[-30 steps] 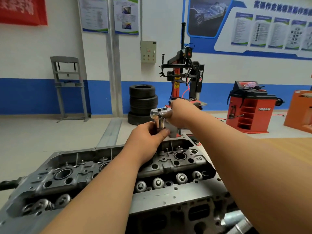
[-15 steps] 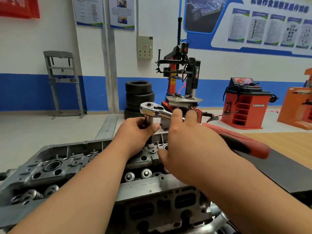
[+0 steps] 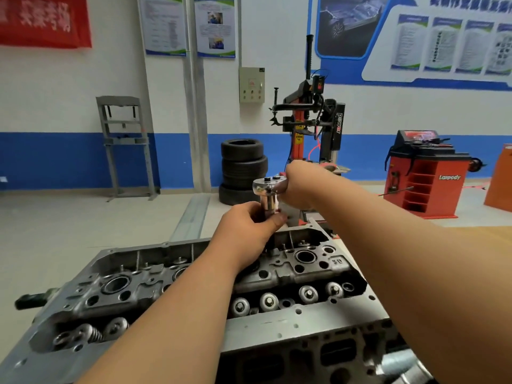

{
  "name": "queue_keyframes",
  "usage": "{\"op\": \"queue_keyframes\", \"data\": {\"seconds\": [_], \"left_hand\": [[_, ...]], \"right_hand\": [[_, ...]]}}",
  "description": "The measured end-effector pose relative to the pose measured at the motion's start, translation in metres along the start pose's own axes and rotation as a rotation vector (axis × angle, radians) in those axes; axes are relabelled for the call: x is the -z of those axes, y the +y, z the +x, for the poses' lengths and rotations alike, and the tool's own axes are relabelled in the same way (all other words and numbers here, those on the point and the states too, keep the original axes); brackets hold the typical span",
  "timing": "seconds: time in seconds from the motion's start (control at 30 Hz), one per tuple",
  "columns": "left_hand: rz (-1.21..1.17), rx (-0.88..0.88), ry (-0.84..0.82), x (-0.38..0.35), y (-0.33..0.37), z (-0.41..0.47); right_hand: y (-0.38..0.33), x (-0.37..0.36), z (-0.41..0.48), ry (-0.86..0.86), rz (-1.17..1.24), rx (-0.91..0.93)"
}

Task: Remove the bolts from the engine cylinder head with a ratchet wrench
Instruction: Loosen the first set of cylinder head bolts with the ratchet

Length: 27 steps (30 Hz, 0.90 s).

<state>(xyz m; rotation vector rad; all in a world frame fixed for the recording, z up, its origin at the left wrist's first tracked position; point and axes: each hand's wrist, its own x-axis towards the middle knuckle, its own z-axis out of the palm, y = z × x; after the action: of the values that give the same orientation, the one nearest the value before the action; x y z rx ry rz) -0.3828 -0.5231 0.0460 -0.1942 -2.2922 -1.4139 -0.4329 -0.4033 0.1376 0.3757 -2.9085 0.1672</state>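
At frame centre, the left hand has its grip clamped round the socket, held upright over the far edge of the cylinder head. The right hand grips the ratchet beside its head. The bolt beneath is hidden and is probably mid-loosening. How many are already out cannot be told.

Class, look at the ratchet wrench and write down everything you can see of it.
The ratchet wrench shows a shiny, chrome-looking rounded head with two small dark knobs on top. Under it a polished cylindrical socket stands roughly upright, pointing down at the far side of the grey cylinder head; its lower end is hidden. The left hand grips the socket; the right hand holds the wrench just behind the head, hiding the handle.
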Motion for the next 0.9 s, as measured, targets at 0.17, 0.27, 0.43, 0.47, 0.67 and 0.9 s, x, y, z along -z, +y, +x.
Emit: {"op": "queue_keyframes", "data": {"seconds": [0.17, 0.27, 0.43, 0.47, 0.67, 0.9], "left_hand": [[0.007, 0.006, -0.013, 0.0, 0.005, -0.003], [0.028, 0.036, -0.029, -0.001, 0.006, -0.004], [0.044, 0.043, -0.037, 0.0, 0.006, -0.007], [0.045, 0.039, -0.036, 0.0, 0.007, -0.007], [0.076, 0.012, -0.029, 0.0, 0.009, -0.008], [-0.007, 0.003, -0.046, -0.001, 0.01, -0.006]], "right_hand": [[0.013, -0.003, -0.029, 0.056, 0.017, -0.094], [0.017, 0.0, -0.073, 0.096, -0.138, -0.149], [0.008, -0.011, -0.15, 0.213, -0.452, 0.054], [0.008, -0.009, -0.154, 0.219, -0.452, 0.103], [0.03, 0.017, -0.091, 0.054, -0.254, 0.111], [-0.002, 0.012, 0.003, -0.114, -0.074, 0.089]]}}
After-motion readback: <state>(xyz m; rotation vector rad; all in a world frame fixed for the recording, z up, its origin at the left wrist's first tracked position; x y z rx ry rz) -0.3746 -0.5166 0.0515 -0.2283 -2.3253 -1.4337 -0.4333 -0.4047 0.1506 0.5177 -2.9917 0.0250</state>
